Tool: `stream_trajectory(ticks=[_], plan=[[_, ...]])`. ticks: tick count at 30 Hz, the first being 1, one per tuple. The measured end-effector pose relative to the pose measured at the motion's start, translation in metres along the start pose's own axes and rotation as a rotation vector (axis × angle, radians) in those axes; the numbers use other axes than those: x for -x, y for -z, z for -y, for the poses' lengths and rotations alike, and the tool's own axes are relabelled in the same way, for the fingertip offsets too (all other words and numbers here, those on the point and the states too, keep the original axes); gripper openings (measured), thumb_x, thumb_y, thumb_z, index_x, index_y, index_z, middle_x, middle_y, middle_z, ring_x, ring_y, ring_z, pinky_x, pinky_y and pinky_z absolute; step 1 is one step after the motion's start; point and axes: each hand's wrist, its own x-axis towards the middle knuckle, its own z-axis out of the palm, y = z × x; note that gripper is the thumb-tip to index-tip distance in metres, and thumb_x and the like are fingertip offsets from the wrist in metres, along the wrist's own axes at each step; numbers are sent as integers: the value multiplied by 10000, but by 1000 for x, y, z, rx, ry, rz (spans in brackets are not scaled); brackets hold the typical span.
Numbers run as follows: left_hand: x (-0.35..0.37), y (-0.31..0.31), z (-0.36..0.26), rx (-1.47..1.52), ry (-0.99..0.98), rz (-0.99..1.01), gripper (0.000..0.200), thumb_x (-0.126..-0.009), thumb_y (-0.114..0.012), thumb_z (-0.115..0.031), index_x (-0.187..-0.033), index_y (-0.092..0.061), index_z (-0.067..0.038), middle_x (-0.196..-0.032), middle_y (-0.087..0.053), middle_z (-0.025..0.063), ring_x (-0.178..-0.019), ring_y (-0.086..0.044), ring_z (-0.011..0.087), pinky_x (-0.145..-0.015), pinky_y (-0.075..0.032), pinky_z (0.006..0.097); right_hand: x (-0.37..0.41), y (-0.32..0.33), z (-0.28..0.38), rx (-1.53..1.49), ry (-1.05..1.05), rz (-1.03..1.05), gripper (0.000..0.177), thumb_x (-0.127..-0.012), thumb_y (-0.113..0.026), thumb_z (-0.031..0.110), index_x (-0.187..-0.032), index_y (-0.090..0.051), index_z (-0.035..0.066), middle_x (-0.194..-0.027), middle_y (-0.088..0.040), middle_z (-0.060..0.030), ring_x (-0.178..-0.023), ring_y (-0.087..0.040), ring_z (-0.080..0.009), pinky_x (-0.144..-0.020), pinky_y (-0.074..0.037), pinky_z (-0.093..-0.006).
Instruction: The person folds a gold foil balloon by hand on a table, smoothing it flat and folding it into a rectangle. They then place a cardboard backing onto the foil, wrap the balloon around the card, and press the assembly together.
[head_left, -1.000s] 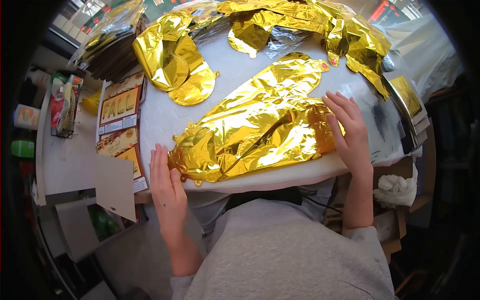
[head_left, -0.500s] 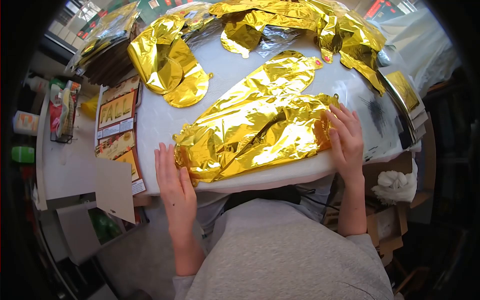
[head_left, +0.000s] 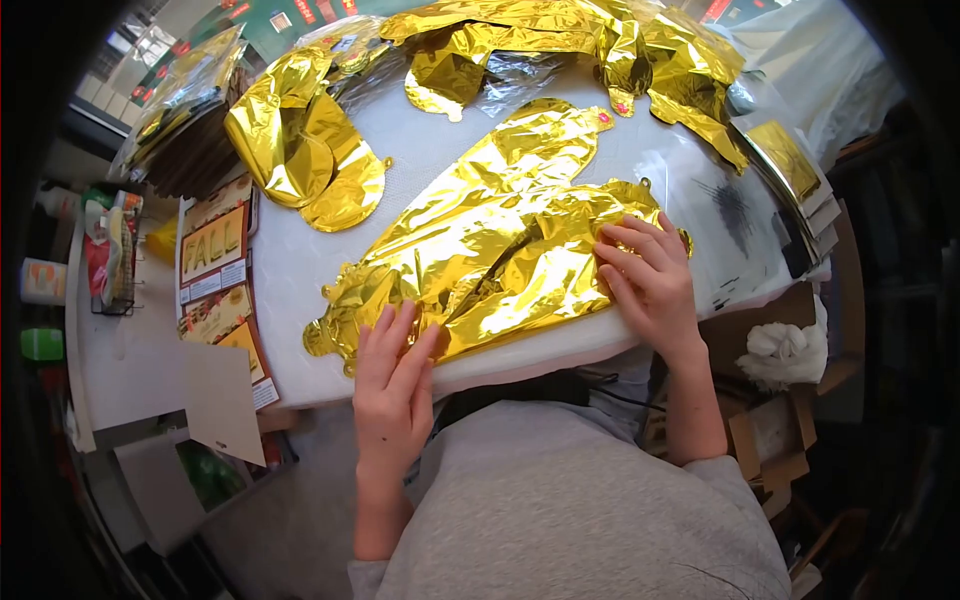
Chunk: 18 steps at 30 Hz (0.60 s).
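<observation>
A flat, uninflated gold foil balloon (head_left: 450, 235) lies across the white table, creased and shiny, with a dark fold slanting through its middle. My left hand (head_left: 392, 385) rests at its near left edge, fingers extended and slightly apart, touching the foil. On the right end of the balloon lies my right hand (head_left: 650, 275), its fingers spread and bent a little over the foil. Neither hand grips anything. Small rounded tabs stick out at the balloon's left and right ends.
More gold foil balloons (head_left: 305, 150) lie at the back left and along the far edge. Packages labelled FALL (head_left: 213, 245) stand at the left. A stack of flat packs (head_left: 785, 165) sits at the right edge, cardboard boxes (head_left: 765, 440) below. A wire basket (head_left: 112, 255) stands far left.
Both hands have moved inward onto the foil, the left one to the right and the right one to the left. The whole view has shifted slightly.
</observation>
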Motion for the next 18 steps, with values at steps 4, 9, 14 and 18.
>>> stream_trajectory(ticks=[4, 9, 14, 18], plan=[[0, -9, 3, -15, 2, 41, 358, -969, -638, 18, -1300, -747, -63, -1502, -617, 176, -1462, -521, 386, -1256, -310, 547, 2, -3, -1, -6, 0, -5, 239, -900, -763, 86, -1139, -780, 73, -1259, -738, -86, -1244, -655, -313, -1191, -390, -542], [0, -10, 3, -39, 7, 27, 361, -946, -651, 36, -1273, -760, -70, -1495, -626, 160, -1449, -533, 387, -1241, -331, 556, 3, -3, -2, -15, 0, -8, 260, -888, -775, 76, -1148, -770, 75, -1259, -733, -85, -1223, -663, -308, -1179, -419, -527], [-19, -9, -19, -81, -68, 48, 393, -898, -665, 52, -1262, -757, -63, -1485, -631, 162, -1437, -546, 382, -1223, -362, 563, 2, -3, -1, -35, -10, -2, 255, -884, -781, 79, -1137, -753, 73, -1247, -724, -84, -1198, -667, -316, -1157, -431, -524], [-50, -37, -45, 36, -207, 162, 485, -952, -637, -14, -1433, -656, -73, -1584, -546, 151, -1505, -468, 376, -1256, -302, 561, 2, -2, -1, -41, -5, -9, 252, -880, -785, 81, -1129, -749, 73, -1235, -723, -79, -1185, -670, -309, -1153, -432, -522]])
